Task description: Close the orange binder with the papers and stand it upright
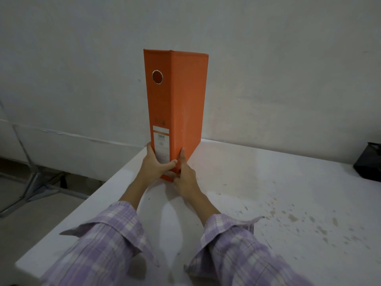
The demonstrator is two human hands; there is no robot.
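While reaching forward from the near edge, both forearms in purple checked sleeves (115, 242), cuffs turned back, wrists bare, converging toward the middle of the white table (268, 182). Left hand (153, 164) cupped around the lower left of the spine, thumb laid across the spine's front just above the base, fingers wrapped out of sight behind the far left edge. Right hand (184, 178) pressed flat against the lower right cover, index finger pointing up along it, thumb tucked against the bottom corner near the other thumb. Both hands grasping the orange binder (177, 104) between them, low down. Binder closed and upright, base on the tabletop toward the far left corner, spine turned to the camera, leaning very slightly. Metal-ringed finger hole (157, 77) high on the spine, white label (161, 139) low on it. Papers not visible. Brownish specks (299, 219) scattered over the near right tabletop. Dark object (369, 164) at the far right edge, partly cut off. Pale wall (268, 58) behind, metal frame legs (41, 182) on the floor far left.
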